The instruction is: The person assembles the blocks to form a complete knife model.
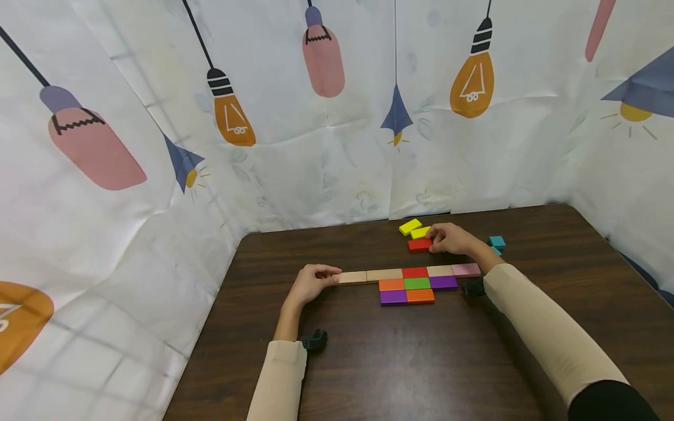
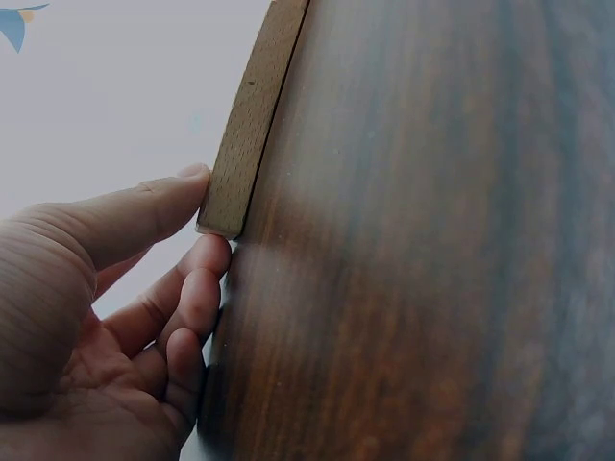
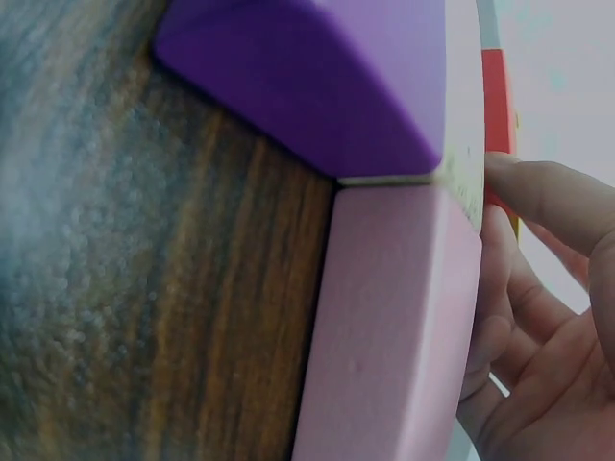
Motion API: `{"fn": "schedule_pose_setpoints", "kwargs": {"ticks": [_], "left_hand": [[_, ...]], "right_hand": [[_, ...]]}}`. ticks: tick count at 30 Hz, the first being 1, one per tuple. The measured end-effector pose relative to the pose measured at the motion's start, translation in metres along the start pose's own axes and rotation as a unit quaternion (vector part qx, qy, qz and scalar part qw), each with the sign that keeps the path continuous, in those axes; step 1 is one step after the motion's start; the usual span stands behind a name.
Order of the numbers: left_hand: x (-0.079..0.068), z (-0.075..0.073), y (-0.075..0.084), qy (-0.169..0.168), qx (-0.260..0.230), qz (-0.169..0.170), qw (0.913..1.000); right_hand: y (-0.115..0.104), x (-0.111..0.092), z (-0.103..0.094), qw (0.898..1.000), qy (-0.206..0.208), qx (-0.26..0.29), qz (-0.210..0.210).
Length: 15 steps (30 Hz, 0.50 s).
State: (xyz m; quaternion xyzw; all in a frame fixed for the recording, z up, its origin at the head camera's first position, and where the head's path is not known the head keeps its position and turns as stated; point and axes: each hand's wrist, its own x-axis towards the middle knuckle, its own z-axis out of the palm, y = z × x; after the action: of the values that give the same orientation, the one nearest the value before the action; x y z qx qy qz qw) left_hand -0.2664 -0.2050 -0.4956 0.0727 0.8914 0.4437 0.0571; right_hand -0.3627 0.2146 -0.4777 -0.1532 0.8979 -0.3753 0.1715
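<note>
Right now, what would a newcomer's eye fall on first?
Probably the colourful blocks, set in three rows on the dark table. The left hand is at the farthest row's left end, the right hand at a red block beyond the rows. Printed lamps dot the backdrop.

In the middle of the head view, the wooden blocks point(image 1: 384, 275) are pale tan, with fine brown flecks in the left wrist view. Among them sit a red block point(image 1: 415, 272) and a pale pink block point(image 1: 466, 269); below come orange blocks point(image 1: 392, 285), a bright green block point(image 1: 417, 283) and purple blocks point(image 1: 443, 283). Above are yellow blocks point(image 1: 410, 227) and a second red block point(image 1: 418, 246); right of these, teal blocks point(image 1: 497, 241). The tabletop point(image 1: 379, 356) is dark brown, streaked with wood grain. Cream sleeves point(image 1: 547, 321) fill the lower edge. The white backdrop point(image 1: 326, 175) carries orange bulbs point(image 1: 472, 88).
</note>
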Motion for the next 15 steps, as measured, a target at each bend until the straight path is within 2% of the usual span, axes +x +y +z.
{"fn": "schedule_pose_setpoints", "kwargs": {"ticks": [15], "left_hand": [[0.0003,-0.0001,-0.0001,0.001,-0.004,0.001,1.0000]], "right_hand": [[-0.0017,-0.0059,-0.0004,0.999,0.006,-0.046,-0.017]]}}
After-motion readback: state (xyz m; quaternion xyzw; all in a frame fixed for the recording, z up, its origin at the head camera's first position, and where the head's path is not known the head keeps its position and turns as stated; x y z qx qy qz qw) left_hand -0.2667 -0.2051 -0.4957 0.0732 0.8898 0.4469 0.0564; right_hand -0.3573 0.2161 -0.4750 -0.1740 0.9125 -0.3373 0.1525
